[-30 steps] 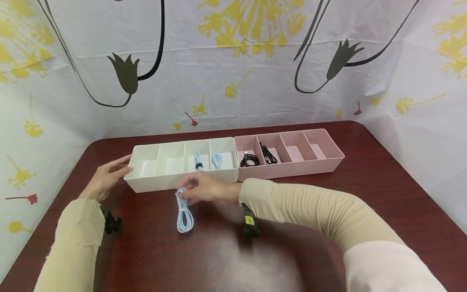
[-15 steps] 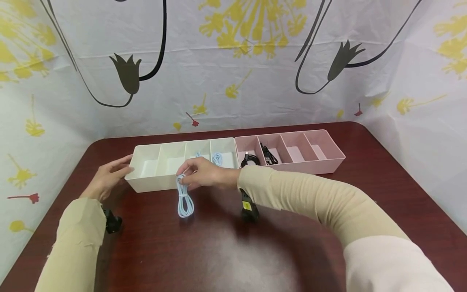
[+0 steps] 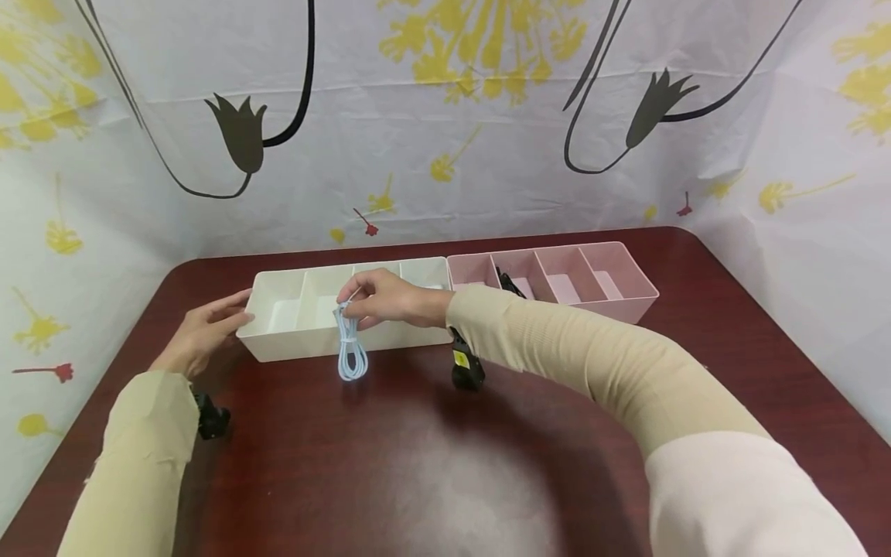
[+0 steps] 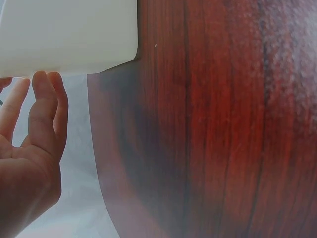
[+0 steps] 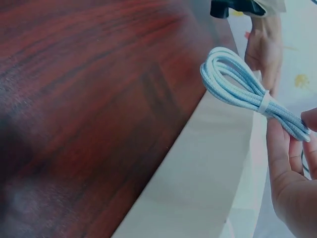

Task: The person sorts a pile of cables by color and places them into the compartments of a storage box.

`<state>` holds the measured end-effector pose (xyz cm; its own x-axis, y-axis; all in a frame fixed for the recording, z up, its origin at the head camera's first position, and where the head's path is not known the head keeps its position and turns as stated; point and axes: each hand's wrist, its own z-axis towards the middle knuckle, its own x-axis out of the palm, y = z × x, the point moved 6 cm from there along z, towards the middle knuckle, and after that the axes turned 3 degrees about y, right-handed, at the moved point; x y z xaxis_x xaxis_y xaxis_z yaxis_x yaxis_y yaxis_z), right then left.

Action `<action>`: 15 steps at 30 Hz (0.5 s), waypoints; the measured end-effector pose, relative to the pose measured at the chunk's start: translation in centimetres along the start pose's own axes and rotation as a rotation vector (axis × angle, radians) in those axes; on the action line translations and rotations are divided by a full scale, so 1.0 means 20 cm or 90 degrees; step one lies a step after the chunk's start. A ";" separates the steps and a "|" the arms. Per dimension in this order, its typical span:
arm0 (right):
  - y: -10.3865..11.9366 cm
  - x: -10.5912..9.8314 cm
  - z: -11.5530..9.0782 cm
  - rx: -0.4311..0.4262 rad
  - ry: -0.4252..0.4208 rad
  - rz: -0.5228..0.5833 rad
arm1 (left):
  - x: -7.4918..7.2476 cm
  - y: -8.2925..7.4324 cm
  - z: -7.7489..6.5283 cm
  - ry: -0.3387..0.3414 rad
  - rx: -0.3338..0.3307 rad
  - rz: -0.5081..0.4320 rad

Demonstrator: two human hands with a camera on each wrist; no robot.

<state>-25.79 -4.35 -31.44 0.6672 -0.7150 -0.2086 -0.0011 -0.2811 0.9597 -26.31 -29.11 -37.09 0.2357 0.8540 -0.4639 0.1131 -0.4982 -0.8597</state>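
My right hand (image 3: 390,299) pinches one end of a coiled light blue cable (image 3: 351,357). The cable is bound at its middle by a pale tie, and its looped end hangs down in front of the white divided box (image 3: 288,347). Its upper end stands level with the box's rim, overlapping the second compartment from the left in the head view. At the left end of that box, my left hand (image 3: 202,333) rests its fingertips against the end wall. In the left wrist view the fingers (image 4: 42,119) touch the wall's edge. My right hand and forearm hide the box's right compartments.
A pink divided box (image 3: 612,312) stands end to end with the white one, with a black cable (image 3: 508,285) in one compartment. Both stand along the back of a dark red wooden table (image 3: 313,480). A patterned white cloth (image 3: 515,170) hangs behind.
My right hand has lifted the blue cable up and away from me, from in front of the white box to its rim. My left hand has stayed at the box's left end.
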 end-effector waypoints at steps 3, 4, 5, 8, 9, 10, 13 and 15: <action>0.01 -0.01 0.01 0.002 -0.002 -0.006 | 0.00 0.00 -0.01 -0.001 -0.005 -0.006; 0.02 -0.02 0.02 0.002 -0.004 -0.005 | 0.00 0.00 -0.01 -0.001 -0.008 -0.009; 0.02 -0.02 0.02 0.002 -0.006 -0.005 | 0.00 0.00 -0.01 -0.003 -0.010 -0.013; 0.04 -0.04 0.04 0.000 -0.015 -0.008 | 0.00 0.00 -0.01 -0.009 -0.015 -0.015; 0.04 -0.04 0.04 -0.001 -0.019 -0.007 | 0.00 0.00 -0.01 -0.010 -0.014 -0.016; 0.05 -0.05 0.05 -0.002 -0.023 -0.005 | 0.00 0.00 -0.01 -0.011 -0.013 -0.017; 0.05 -0.06 0.05 -0.002 -0.034 -0.004 | 0.00 0.00 -0.01 -0.011 -0.009 -0.017; 0.06 -0.08 0.06 -0.002 -0.038 -0.001 | 0.00 -0.01 -0.01 -0.011 -0.008 -0.020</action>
<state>-27.68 -4.36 -30.25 0.6210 -0.7518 -0.2216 0.0026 -0.2807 0.9598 -26.18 -29.00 -37.02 0.2145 0.8716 -0.4408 0.1318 -0.4730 -0.8711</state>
